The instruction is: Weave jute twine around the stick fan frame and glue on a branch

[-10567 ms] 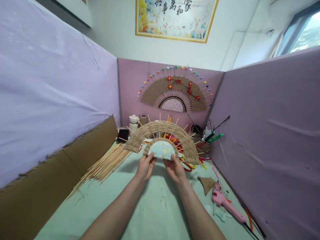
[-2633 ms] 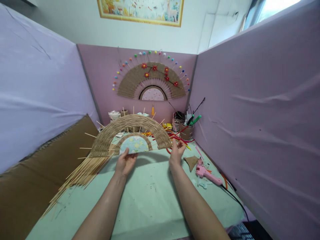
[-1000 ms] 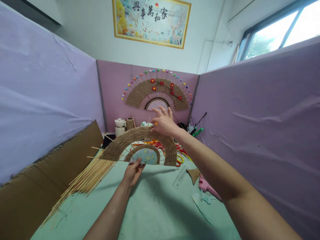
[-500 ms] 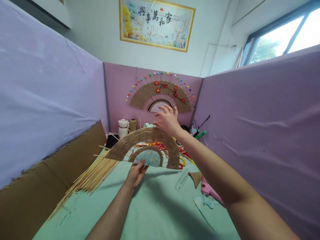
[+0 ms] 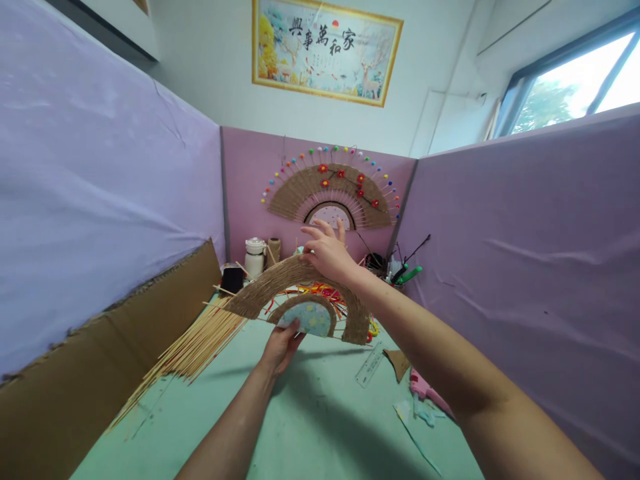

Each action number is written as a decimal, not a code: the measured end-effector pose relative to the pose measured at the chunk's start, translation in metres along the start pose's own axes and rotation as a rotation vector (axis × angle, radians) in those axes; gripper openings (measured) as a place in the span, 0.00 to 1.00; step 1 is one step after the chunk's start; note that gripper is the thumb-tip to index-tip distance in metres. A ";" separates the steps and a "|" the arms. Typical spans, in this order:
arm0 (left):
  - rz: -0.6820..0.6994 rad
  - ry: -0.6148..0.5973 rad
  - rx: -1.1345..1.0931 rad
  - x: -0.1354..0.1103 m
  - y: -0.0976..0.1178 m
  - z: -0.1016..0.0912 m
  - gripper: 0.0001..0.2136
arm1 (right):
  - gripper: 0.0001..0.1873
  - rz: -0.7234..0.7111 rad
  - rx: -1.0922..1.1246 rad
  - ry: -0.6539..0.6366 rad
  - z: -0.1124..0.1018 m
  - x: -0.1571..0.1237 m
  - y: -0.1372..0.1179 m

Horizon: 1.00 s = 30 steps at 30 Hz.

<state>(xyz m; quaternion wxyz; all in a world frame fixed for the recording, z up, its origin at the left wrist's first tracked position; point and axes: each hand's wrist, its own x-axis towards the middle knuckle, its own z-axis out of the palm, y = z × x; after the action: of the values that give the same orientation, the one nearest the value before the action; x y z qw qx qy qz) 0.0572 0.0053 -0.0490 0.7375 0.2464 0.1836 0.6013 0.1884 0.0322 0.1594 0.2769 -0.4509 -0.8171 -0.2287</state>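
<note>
My left hand [image 5: 284, 347] grips a half-round fan [image 5: 273, 283] low at its base, with the thumb on the front. The fan has a wide outer band of brown twine over thin sticks. At its centre is a light-blue patterned half-circle [image 5: 313, 319] bordered in brown. Stick ends jut out at the fan's left side. My right hand [image 5: 329, 255] is at the top rim, its fingers spread and raised, the lowest ones touching or very near the twine. Its wrist and forearm cover part of the band's upper right.
A finished-looking fan [image 5: 295, 193] with red flowers hangs on the pink back panel. Thin sticks [image 5: 200, 340] lie left, beside a cardboard strip [image 5: 125, 327]. A white jar [image 5: 255, 260] and twine spool [image 5: 273, 252] stand behind. A ruler [image 5: 370, 365] and pink glue gun [image 5: 423, 387] lie right.
My right hand has come down closer to the fan's top rim. The fan is tilted slightly more, its right end lower. The whole view has shifted a little.
</note>
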 end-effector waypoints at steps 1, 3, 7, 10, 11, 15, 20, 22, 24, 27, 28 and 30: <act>0.004 -0.003 -0.003 0.000 0.000 0.000 0.14 | 0.07 0.002 -0.001 -0.001 -0.002 0.000 -0.001; 0.005 -0.003 -0.004 0.000 -0.001 0.000 0.14 | 0.08 0.008 -0.013 0.025 -0.009 0.000 -0.005; -0.010 -0.012 -0.004 0.000 -0.003 0.001 0.13 | 0.14 -0.049 -0.057 0.110 -0.019 -0.002 -0.021; -0.016 -0.008 -0.003 -0.002 -0.003 0.003 0.12 | 0.11 -0.178 -0.097 0.050 -0.016 -0.002 -0.034; -0.018 -0.006 0.002 -0.002 -0.003 0.004 0.11 | 0.10 -0.209 -0.108 0.019 -0.013 -0.001 -0.037; -0.023 -0.033 0.024 -0.005 -0.003 0.007 0.13 | 0.08 -0.267 -0.113 -0.055 0.001 0.004 -0.040; -0.017 -0.073 0.044 -0.005 -0.003 0.006 0.14 | 0.09 -0.212 -0.091 0.001 0.010 0.012 -0.036; -0.012 -0.091 0.036 -0.005 -0.004 0.005 0.14 | 0.09 -0.200 -0.098 0.009 0.008 0.012 -0.037; -0.014 -0.100 0.029 -0.004 -0.005 0.005 0.14 | 0.08 -0.185 -0.105 0.026 0.001 0.011 -0.042; -0.004 -0.102 0.013 -0.005 -0.007 0.004 0.18 | 0.13 -0.195 -0.109 0.062 -0.012 0.008 -0.055; 0.003 -0.100 0.009 -0.005 -0.008 0.005 0.20 | 0.14 -0.224 -0.118 0.062 -0.015 0.007 -0.060; 0.013 -0.096 0.010 -0.005 -0.009 0.006 0.22 | 0.13 -0.305 -0.156 0.031 -0.016 0.006 -0.069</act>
<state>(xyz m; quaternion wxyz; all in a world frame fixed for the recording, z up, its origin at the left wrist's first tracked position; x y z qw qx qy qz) 0.0661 -0.0022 -0.0498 0.7403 0.2800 0.1494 0.5926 0.1299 -0.0084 0.1665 0.2158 -0.3384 -0.8513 -0.3378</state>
